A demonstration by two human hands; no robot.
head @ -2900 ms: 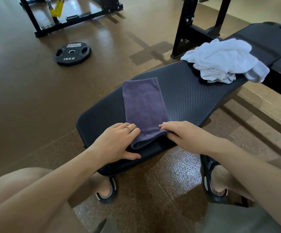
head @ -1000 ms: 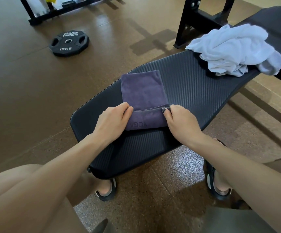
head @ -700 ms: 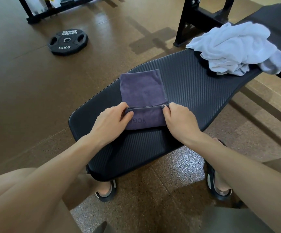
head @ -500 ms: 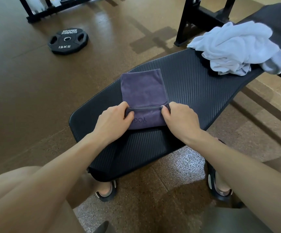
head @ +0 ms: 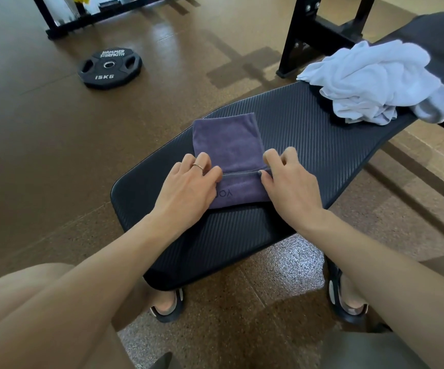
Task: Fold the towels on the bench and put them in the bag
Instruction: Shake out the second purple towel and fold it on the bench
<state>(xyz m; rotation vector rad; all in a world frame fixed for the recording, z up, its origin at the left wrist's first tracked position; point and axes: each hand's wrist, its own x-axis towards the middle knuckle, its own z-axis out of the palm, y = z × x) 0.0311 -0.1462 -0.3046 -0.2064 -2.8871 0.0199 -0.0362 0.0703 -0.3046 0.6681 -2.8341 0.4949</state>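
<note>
At frame centre, my left hand (head: 189, 187) and right hand (head: 290, 182) pinch the half-folded purple towel (head: 231, 153) on the bench (head: 308, 134); the white towel (head: 375, 81), upper right, remains unfolded, bag unseen.

Purple towel (head: 229, 145) lay flat on the black bench (head: 322, 145) with its near end folded up over itself, left hand (head: 189, 187) and right hand (head: 290, 185) each pinching a side of that folded edge. A crumpled white towel (head: 375, 81) sat further along the bench, well apart. On the brown floor (head: 42, 129) to the left lay a 15KG weight plate (head: 109, 68).
</note>
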